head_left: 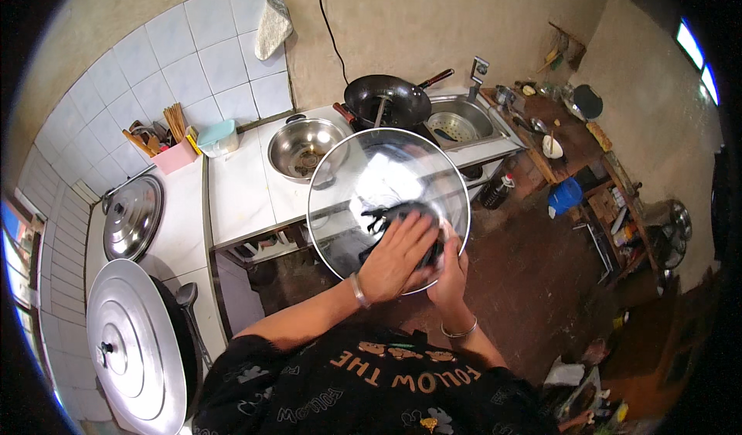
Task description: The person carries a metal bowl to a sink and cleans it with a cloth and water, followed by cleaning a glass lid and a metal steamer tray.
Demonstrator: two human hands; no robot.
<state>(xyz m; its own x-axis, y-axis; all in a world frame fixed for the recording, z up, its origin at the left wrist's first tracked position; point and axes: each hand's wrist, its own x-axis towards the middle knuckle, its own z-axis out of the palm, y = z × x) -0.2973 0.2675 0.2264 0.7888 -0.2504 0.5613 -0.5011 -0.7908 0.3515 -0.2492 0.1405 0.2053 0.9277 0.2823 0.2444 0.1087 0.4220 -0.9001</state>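
Note:
A round clear glass lid (339, 203) with a bright metal rim is held tilted in front of me, over the counter's edge. My right hand (451, 273) grips the lid at its lower right rim. Across the lid's face lies my left hand (400, 249), pressing what looks like a crumpled black cloth (387, 213) against the glass. The fingers are slightly blurred. My palm hides part of the cloth, and the lid's knob cannot be made out.
Behind the lid are a steel basin (301, 145), a black wok (394, 96) and a sink (484, 125) with a colander. Leftward stand a large lidded pot (136, 330), a ladle (188, 302), another lid (136, 215) and a pink utensil box (177, 157). A bottle (497, 191) stands right.

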